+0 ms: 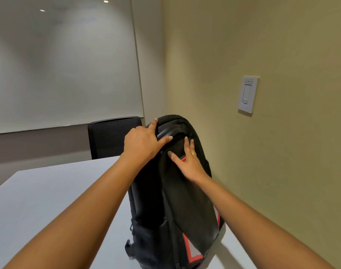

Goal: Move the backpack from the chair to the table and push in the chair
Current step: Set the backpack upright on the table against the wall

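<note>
A black backpack [177, 200] with red and grey trim stands upright on the white table [49, 200], near the table's right side by the wall. My left hand [142, 144] lies over the bag's top left, fingers spread on the upper edge. My right hand [189, 162] rests flat on the bag's front face, just below the top, fingers apart. Neither hand closes around a strap or handle. A black mesh chair [111, 138] shows its backrest behind the far edge of the table.
A yellow-green wall runs along the right, close to the bag, with a white light switch [248, 94] on it. A large whiteboard [64, 61] covers the far wall behind the chair.
</note>
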`<control>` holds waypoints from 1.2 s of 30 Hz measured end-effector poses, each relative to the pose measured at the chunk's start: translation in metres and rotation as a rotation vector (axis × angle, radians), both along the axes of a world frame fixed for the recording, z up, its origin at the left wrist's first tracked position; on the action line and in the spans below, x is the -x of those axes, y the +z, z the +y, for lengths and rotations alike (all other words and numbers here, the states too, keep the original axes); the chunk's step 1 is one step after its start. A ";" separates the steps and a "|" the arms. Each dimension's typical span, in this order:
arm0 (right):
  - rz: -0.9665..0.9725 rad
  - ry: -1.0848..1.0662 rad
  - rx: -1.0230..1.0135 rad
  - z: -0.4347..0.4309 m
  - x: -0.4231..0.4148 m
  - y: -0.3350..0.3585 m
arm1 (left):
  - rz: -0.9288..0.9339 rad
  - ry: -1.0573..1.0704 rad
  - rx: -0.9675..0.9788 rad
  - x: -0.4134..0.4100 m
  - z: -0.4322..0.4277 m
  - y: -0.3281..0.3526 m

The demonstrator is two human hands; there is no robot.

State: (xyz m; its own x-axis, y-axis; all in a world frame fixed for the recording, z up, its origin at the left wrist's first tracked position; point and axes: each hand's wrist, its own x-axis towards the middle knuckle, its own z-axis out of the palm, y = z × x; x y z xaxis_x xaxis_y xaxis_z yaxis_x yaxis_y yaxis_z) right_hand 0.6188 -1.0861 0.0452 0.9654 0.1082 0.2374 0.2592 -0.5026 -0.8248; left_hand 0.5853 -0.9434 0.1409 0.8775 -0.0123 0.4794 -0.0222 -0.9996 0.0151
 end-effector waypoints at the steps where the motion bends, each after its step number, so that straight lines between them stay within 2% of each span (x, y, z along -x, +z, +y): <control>1: 0.000 0.061 0.026 -0.007 -0.006 0.003 | -0.005 0.021 0.004 0.003 -0.005 0.000; 4: 0.020 0.206 0.083 -0.030 -0.017 0.010 | 0.004 0.038 -0.015 0.011 -0.023 0.000; 6: 0.012 0.220 0.081 -0.046 -0.012 0.012 | 0.045 0.028 -0.064 0.014 -0.037 0.005; 9: -0.168 0.043 0.050 -0.058 0.014 0.014 | 0.124 0.003 -0.150 0.015 -0.053 0.020; 11: -0.314 -0.136 -0.081 -0.054 0.043 0.016 | 0.200 -0.009 -0.202 0.012 -0.064 0.029; 14: -0.372 -0.224 -0.182 -0.028 0.088 0.022 | 0.337 -0.053 -0.279 0.003 -0.076 0.038; 18: -0.223 -0.330 0.124 -0.003 0.105 0.028 | 0.489 -0.222 -0.281 -0.024 -0.085 0.053; 21: -0.249 -0.355 0.177 -0.015 0.098 0.027 | 0.563 -0.492 -0.088 -0.044 -0.084 0.054; 24: -0.261 -0.256 0.092 -0.040 0.090 0.027 | 0.471 -0.652 0.119 -0.054 -0.086 0.041; 31: -0.221 -0.066 0.161 -0.130 0.072 0.037 | 0.291 -0.331 0.049 -0.059 -0.119 0.020; 33: -0.235 -0.089 0.223 -0.153 0.070 0.040 | 0.237 -0.339 0.110 -0.055 -0.131 0.011; 36: -0.320 -0.181 0.315 -0.166 0.075 0.037 | 0.223 -0.457 0.275 -0.054 -0.146 -0.001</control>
State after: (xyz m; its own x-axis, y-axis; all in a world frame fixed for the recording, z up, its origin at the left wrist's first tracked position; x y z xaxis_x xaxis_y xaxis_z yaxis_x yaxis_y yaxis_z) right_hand 0.5437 -1.2521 0.0817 0.8589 0.0599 0.5086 0.3609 -0.7753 -0.5182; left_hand 0.6391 -1.0891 0.1399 0.8925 -0.3151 0.3229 -0.4176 -0.8478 0.3268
